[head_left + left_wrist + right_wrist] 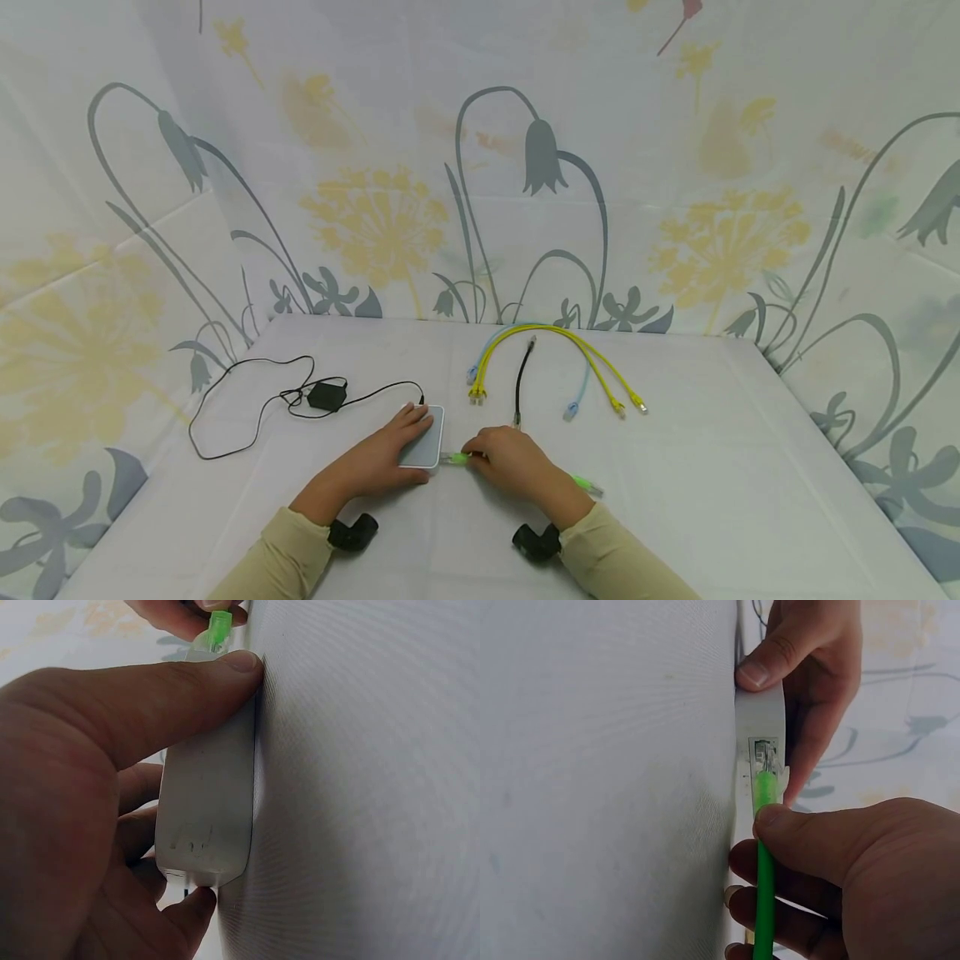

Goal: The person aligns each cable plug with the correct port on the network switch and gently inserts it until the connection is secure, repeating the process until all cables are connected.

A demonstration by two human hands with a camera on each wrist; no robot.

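Note:
My left hand [378,457] grips a small white network box [426,446] with a grey top, thumb [172,697] along its near side and fingers over the top and far side. The box lies flat on the table. At its right side my right hand [517,462] pinches a green Ethernet cable [765,900] between thumb and fingers, just behind the plug. In the right wrist view the clear plug [766,759] is at the box's port; how deep it sits I cannot tell. The cable's other plug [588,485] sticks out beyond my right wrist.
A black adapter [327,397] with a looped thin cord lies left, its cord reaching the box's back. Behind my right hand lie a short black cable [519,379], yellow Ethernet cables [577,337] and a light blue one [573,409]. A patterned cloth [420,167] hangs behind the table.

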